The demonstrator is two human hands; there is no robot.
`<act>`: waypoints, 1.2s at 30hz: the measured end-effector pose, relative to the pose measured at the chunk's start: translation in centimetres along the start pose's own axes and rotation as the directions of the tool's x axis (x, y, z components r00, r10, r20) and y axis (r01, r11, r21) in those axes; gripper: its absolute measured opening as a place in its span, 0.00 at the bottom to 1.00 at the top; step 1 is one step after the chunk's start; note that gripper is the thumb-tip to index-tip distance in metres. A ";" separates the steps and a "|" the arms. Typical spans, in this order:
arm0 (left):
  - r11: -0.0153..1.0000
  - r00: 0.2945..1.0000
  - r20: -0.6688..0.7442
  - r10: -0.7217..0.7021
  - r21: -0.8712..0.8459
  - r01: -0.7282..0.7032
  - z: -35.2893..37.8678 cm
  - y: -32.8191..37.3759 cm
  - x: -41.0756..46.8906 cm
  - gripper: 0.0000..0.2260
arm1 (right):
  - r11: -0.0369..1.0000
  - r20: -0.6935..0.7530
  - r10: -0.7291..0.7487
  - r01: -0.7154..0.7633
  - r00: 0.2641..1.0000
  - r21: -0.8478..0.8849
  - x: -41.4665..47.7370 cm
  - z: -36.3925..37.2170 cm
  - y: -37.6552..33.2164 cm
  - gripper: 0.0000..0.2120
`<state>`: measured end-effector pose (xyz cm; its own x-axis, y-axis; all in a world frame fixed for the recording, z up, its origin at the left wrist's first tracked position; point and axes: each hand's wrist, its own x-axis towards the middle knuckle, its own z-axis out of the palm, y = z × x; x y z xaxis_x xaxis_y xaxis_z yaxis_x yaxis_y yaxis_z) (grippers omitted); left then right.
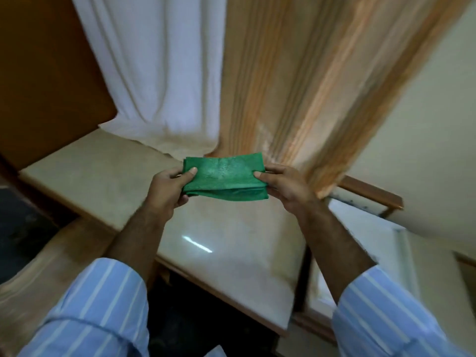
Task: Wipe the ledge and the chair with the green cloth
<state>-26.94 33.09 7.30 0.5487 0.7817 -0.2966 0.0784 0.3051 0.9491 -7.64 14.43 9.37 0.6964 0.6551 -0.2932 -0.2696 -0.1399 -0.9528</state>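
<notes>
Wood panel (46,73): brown, far left, standing behind the ledge's left end.
White curtain (159,68): hangs at far centre-left; its hem pools on the ledge.
Ledge (98,176): pale polished stone with a wood-edged front, running from far left to near right beneath both hands; a light reflection shows on its near part.
Left hand (167,189): pinches the left edge of the green cloth, thumb on top, fingers beneath.
Green cloth (224,179): folded into a flat rectangle, held level above the ledge between the two hands, apparently clear of the stone.
Right hand (286,186): grips the cloth's right edge, thumb on top.
Striped curtain (309,86): orange and beige, hanging just behind the right hand.
Sleeves (103,305): blue with white stripes, near foreground.
Wall (425,124): cream, far right.
</notes>
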 end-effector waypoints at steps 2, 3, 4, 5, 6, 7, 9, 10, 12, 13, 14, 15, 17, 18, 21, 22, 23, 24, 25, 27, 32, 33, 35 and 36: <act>1.000 0.998 0.065 -0.001 0.021 0.000 4.7 -1.1 -1.8 0.12 | 0.999 -0.059 -0.003 0.006 0.998 0.035 -1.9 -5.2 0.2 0.20; 0.999 0.995 0.099 -0.006 0.037 0.002 7.2 -1.7 -2.7 0.12 | 0.999 -0.086 -0.008 0.012 0.996 0.051 -3.1 -8.0 0.3 0.20; 0.999 0.991 0.134 -0.010 0.053 0.003 9.7 -2.4 -3.5 0.12 | 0.998 -0.116 -0.012 0.019 0.993 0.059 -4.2 -10.7 0.5 0.20; 0.998 0.985 0.169 -0.018 0.070 0.007 12.1 -3.0 -4.3 0.12 | 0.998 -0.147 -0.016 0.025 0.989 0.059 -5.4 -13.4 0.7 0.20; 0.997 0.979 0.201 -0.024 0.080 0.008 14.0 -3.5 -4.9 0.12 | 0.998 -0.171 -0.010 0.020 0.985 0.058 -6.3 -15.5 0.8 0.19; 0.996 0.969 0.243 -0.034 0.085 0.014 16.2 -4.1 -5.6 0.11 | 0.998 -0.200 0.002 0.011 0.980 0.061 -7.4 -17.8 1.1 0.19; 0.996 0.945 0.319 -0.067 0.079 0.043 20.2 -5.4 -7.0 0.10 | 0.998 -0.258 0.030 -0.016 0.966 0.056 -9.6 -22.0 1.5 0.18; 0.995 0.933 0.349 -0.084 0.079 0.060 22.0 -6.1 -7.7 0.10 | 0.999 -0.290 0.044 -0.034 0.956 0.041 -10.5 -23.9 1.8 0.17; 0.990 0.908 0.403 -0.113 0.118 0.071 24.9 -7.8 -8.7 0.09 | 0.998 -0.356 0.067 -0.067 0.932 0.015 -12.1 -27.2 2.6 0.15; 0.985 0.897 0.424 -0.126 0.158 0.064 26.1 -8.7 -9.1 0.09 | 0.997 -0.387 0.075 -0.079 0.919 0.007 -12.8 -28.6 3.2 0.15; 0.977 0.888 0.438 -0.139 0.205 0.052 27.4 -9.8 -9.4 0.09 | 0.995 -0.418 0.085 -0.096 0.904 -0.006 -13.4 -30.0 3.8 0.16; 0.968 0.885 0.440 -0.150 0.248 0.041 28.5 -10.9 -9.7 0.10 | 0.993 -0.446 0.097 -0.119 0.890 -0.020 -14.0 -31.2 4.6 0.17; 0.954 0.904 0.403 -0.140 0.301 0.014 30.3 -13.1 -10.1 0.10 | 0.983 -0.484 0.137 -0.179 0.864 -0.040 -14.9 -33.0 6.3 0.18; 0.948 0.923 0.367 -0.115 0.319 -0.009 31.2 -14.3 -10.4 0.10 | 0.977 -0.497 0.163 -0.209 0.852 -0.038 -15.3 -33.8 7.3 0.18; 0.902 0.944 0.326 -0.054 0.422 -0.094 32.9 -17.4 -11.2 0.11 | 0.954 -0.551 0.195 -0.287 0.812 -0.086 -16.0 -35.2 10.4 0.17; 0.877 0.942 0.331 -0.056 0.466 -0.112 33.2 -18.3 -11.4 0.12 | 0.942 -0.570 0.190 -0.311 0.799 -0.123 -16.1 -35.6 11.3 0.16; 0.855 0.939 0.337 -0.059 0.504 -0.127 33.3 -19.2 -11.6 0.12 | 0.932 -0.583 0.185 -0.329 0.791 -0.151 -16.2 -35.8 12.2 0.16; 0.835 0.939 0.337 -0.066 0.534 -0.132 33.4 -19.9 -11.8 0.12 | 0.924 -0.590 0.190 -0.347 0.784 -0.163 -16.3 -36.0 12.9 0.16; 0.819 0.940 0.337 -0.059 0.555 -0.148 33.4 -20.5 -12.0 0.12 | 0.918 -0.589 0.194 -0.357 0.784 -0.173 -16.3 -36.1 13.6 0.16; 0.762 0.945 0.326 -0.008 0.614 -0.206 33.4 -21.4 -12.3 0.10 | 0.913 -0.574 0.209 -0.369 0.792 -0.176 -16.2 -36.4 14.7 0.18; 0.521 0.921 0.383 0.070 0.773 -0.361 33.6 -21.0 -12.0 0.13 | 0.861 -0.473 0.163 -0.358 0.866 -0.360 -15.4 -37.3 14.8 0.26; 0.470 0.907 0.407 0.108 0.783 -0.408 33.7 -20.8 -11.6 0.16 | 0.838 -0.464 0.126 -0.345 0.877 -0.424 -15.0 -37.4 14.3 0.27; 0.403 0.870 0.462 0.172 0.773 -0.491 34.6 -19.0 -10.8 0.22 | 0.762 -0.435 0.028 -0.301 0.900 -0.573 -14.3 -37.5 12.5 0.31; 0.386 0.840 0.508 0.191 0.748 -0.540 35.2 -17.7 -10.7 0.24 | 0.719 -0.429 -0.046 -0.268 0.902 -0.641 -14.4 -37.2 11.0 0.34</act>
